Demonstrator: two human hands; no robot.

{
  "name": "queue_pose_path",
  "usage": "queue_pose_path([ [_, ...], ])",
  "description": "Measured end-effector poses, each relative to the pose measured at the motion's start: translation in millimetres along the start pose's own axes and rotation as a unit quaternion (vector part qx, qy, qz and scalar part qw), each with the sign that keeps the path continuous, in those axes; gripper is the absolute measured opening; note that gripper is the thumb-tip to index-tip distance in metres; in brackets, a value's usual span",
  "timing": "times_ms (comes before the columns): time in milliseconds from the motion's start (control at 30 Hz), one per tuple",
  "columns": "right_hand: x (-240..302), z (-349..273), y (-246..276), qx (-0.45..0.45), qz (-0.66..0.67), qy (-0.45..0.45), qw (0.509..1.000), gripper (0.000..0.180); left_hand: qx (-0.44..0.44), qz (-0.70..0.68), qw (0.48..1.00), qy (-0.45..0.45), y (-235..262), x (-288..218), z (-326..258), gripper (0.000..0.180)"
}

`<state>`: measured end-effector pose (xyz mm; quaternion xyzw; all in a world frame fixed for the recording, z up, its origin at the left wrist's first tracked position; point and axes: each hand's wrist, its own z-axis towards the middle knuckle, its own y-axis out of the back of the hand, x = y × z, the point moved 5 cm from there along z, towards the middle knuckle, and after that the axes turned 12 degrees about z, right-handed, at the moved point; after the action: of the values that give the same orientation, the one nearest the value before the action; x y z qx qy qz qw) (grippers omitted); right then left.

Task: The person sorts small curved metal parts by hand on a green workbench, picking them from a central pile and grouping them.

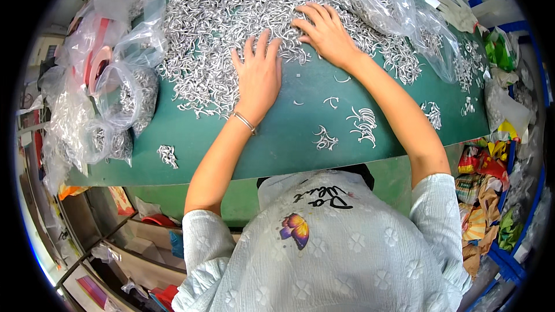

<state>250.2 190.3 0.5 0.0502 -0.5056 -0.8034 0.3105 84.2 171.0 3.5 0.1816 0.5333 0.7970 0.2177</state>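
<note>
A broad heap of small curved silvery metal pieces [202, 40] covers the far half of the green tabletop [277, 133]. Near the heap's front edge lies my left hand [258, 72], palm down with fingers spread over the pieces; a bracelet circles its wrist. Farther right, my right hand [327, 34] also rests on the pieces, its fingers apart. Neither hand grips a piece that I can see; what lies under the fingertips is hidden. Closer to me sit a small group of curved pieces [363, 126], another little cluster [325, 138] and a few single ones.
Clear plastic bags [139, 95] holding metal pieces crowd the left side. Another clear bag [399, 6] lies on the heap at the far right, near a pale glove [457, 11]. A small pile [167, 156] sits front left. Shelves with packages flank the table.
</note>
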Motion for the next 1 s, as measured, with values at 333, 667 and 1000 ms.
queue_pose_path([
  [333,-23.6,38.8,-7.2,-0.043,0.058,0.022,0.997,0.036,-0.031,-0.003,0.999,0.041,-9.2,5.7,7.5,0.039],
  [667,41.2,-29.2,30.6,-0.004,0.115,-0.086,0.990,0.046,0.045,-0.149,0.983,-0.099,26.6,-45.1,-51.2,0.034],
  [1000,43.9,-88.8,57.4,-0.008,0.227,-0.042,0.973,0.019,-0.026,-0.084,0.996,0.016,41.7,25.0,-77.2,0.019],
])
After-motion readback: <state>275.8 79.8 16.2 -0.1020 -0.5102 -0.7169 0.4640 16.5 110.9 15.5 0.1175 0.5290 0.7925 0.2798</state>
